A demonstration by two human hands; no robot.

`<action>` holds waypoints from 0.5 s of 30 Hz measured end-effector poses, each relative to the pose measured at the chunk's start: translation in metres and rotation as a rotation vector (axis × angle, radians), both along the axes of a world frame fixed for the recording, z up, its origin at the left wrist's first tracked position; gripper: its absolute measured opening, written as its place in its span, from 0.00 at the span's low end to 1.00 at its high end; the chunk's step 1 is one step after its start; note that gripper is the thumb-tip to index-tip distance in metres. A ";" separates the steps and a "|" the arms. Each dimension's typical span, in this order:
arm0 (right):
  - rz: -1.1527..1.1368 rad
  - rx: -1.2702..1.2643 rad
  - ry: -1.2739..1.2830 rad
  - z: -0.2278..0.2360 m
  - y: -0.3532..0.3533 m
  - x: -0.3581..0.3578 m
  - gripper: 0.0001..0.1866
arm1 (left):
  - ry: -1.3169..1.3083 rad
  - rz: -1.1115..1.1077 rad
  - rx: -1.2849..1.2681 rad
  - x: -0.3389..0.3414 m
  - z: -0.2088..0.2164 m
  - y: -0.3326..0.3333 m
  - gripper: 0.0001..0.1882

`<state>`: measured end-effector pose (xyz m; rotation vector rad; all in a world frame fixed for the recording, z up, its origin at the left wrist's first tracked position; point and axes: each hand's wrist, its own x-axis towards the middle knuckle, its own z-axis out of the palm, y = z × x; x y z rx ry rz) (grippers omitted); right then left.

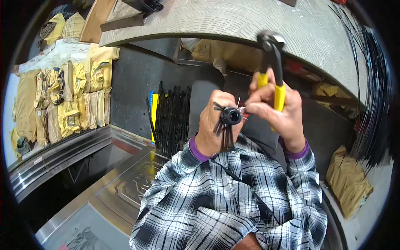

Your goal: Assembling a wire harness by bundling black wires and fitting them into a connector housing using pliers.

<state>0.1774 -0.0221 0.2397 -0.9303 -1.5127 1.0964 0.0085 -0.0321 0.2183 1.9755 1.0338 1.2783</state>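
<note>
My left hand (pixel 211 121) is closed round what looks like an umbrella frame (pixel 231 116): a black round hub with a hollow centre and thin black ribs fanning out from it. In my right hand (pixel 285 114) is a pair of cutting pliers (pixel 278 93) with yellow handles and a dark metal head pointing away from me, jaws slightly blurred. The right thumb and forefinger also pinch close to the hub, where a thin wire (pixel 239 101) sticks out. How much of the wire the fingers cover, I cannot tell.
Beyond my hands curves a pale patterned worktop (pixel 208 18). A bundle of black rods (pixel 173 121) stands left of me, and long dark strands (pixel 371 96) hang at the right. Wrapped packages (pixel 71 96) are stacked far left; a brown paper package (pixel 349 181) lies lower right.
</note>
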 end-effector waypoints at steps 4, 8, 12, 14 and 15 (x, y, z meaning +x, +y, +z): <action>0.104 -0.295 0.251 -0.003 -0.006 -0.011 0.07 | -0.029 0.012 -0.041 -0.005 0.006 -0.013 0.12; -0.010 -0.026 0.186 -0.007 -0.029 -0.021 0.09 | -0.092 -0.101 0.153 -0.013 -0.001 -0.009 0.08; 0.010 0.000 0.074 0.013 -0.039 -0.021 0.07 | -0.135 -0.129 -0.041 -0.022 0.005 -0.012 0.09; -0.031 0.189 -0.228 0.015 -0.040 -0.009 0.14 | -0.227 -0.167 -0.089 -0.026 0.009 -0.010 0.09; -0.120 0.323 -0.521 0.021 -0.043 0.001 0.16 | -0.221 -0.238 -0.067 -0.030 0.013 -0.007 0.09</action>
